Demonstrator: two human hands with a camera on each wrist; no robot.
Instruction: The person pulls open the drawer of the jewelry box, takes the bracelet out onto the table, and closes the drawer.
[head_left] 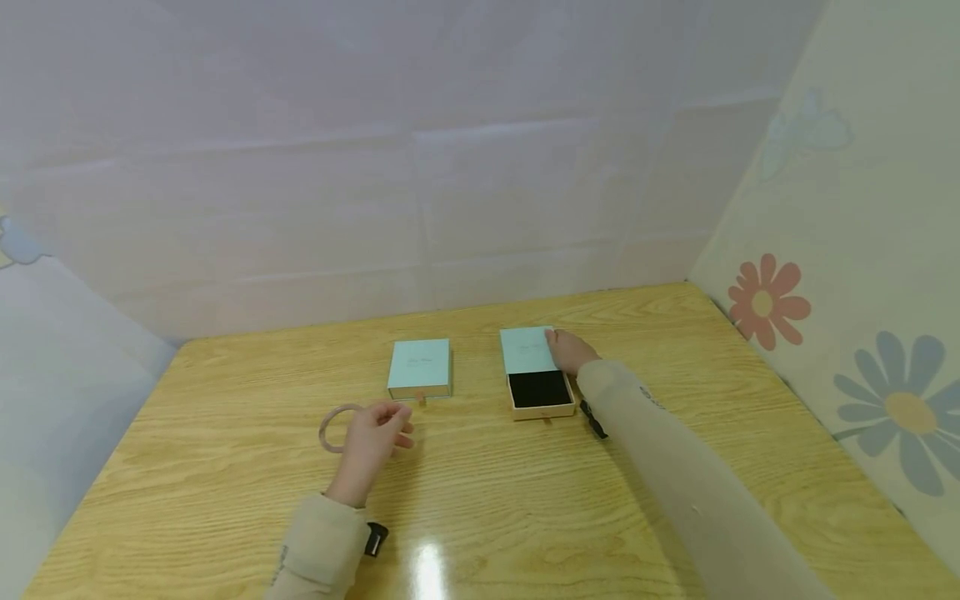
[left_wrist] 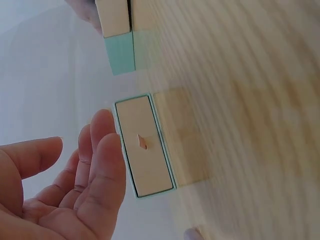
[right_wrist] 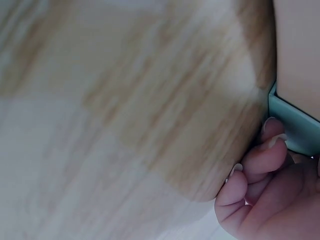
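Note:
In the head view, my right hand (head_left: 574, 352) grips the right side of a pale-blue drawer box (head_left: 527, 350), its fingertips on the top. The cream drawer (head_left: 543, 412) is pulled out toward me and shows a black inside. The right wrist view has curled fingers (right_wrist: 262, 162) against the blue sleeve of that box. My left hand (head_left: 372, 435) holds nothing, its fingers loosely bent. It is beside a pinkish ring-shaped band (head_left: 324, 435), which it partly hides. Just beyond it lies a second pale-blue box (head_left: 420, 362), with its drawer pushed in and a small pull tab (left_wrist: 142, 142).
Both boxes stand on a wood-grain table (head_left: 225, 483). A pale curtain-like wall (head_left: 420, 167) rises behind its far edge, and a flower-printed panel (head_left: 862, 333) borders the right side.

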